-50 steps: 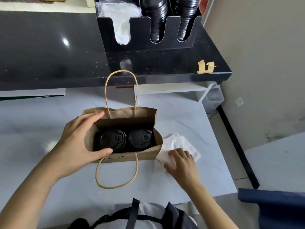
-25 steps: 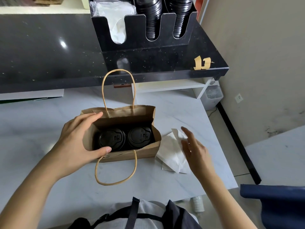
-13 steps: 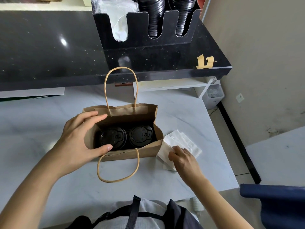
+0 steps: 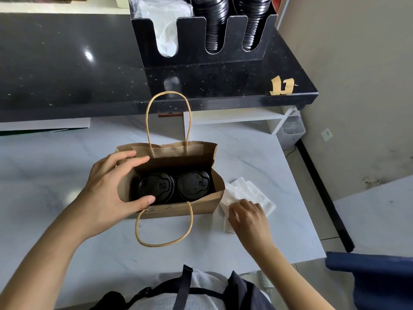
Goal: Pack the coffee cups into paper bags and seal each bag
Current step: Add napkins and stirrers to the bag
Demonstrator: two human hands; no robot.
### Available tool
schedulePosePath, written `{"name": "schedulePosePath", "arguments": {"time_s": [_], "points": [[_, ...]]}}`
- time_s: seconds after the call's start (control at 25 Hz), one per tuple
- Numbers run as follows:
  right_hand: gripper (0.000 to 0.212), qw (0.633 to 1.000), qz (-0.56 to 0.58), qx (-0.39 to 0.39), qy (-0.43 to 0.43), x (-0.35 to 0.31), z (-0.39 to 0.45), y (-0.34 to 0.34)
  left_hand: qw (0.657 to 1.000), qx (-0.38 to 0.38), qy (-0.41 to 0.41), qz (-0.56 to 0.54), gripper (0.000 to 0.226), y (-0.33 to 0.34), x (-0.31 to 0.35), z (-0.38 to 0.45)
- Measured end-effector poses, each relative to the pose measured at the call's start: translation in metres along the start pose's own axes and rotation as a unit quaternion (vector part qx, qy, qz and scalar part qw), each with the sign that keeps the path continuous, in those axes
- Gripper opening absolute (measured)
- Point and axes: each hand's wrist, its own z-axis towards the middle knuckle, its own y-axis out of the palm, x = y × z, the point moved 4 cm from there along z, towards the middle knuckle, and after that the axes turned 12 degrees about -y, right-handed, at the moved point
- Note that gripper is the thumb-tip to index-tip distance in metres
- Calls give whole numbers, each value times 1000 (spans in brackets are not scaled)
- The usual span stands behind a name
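While left hand (image 4: 107, 186) grips open paper bag (image 4: 201, 204) holding two lidded cups (image 4: 174, 185) on white table (image 4: 67, 175), right hand (image 4: 248, 217) pinches napkins (image 4: 250, 191) beside it; lid organizer (image 4: 196, 54) on black counter behind.

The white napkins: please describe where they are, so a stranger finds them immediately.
On the pale marble table stands an open brown paper bag holding two black-lidded cups. The white napkins lie flat just right of it, under the right hand, the only white paper there.

Cup bodies (image 4: 174, 186) hidden in bag (image 4: 201, 206), only lids show; right hand (image 4: 248, 217) fingertips hidden on napkins (image 4: 250, 193).
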Motion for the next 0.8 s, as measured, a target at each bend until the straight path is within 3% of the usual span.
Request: {"name": "schedulePosePath", "arguments": {"time_s": [0.08,0.16,0.36,0.52,0.68,0.8], "points": [[4,985,107,50,125,9,6,-12,1000,1,-1,0,81,0,0,0],[5,962,161,102,194,20,14,-29,1000,2,0,-1,81,0,1,0],[35,932,212,217,197,11,48,-89,1000,-3,-2,-9,81,0,2,-1],[53,927,214,283,121,-24,81,-129,1000,-9,-9,-15,84,-1,0,-1],[14,944,124,301,-51,-73,105,-151,1000,-9,-13,-20,92,1,-3,0],[14,940,91,266,-191,-108,117,-144,999,-8,-24,-25,98,2,-3,1]]}}
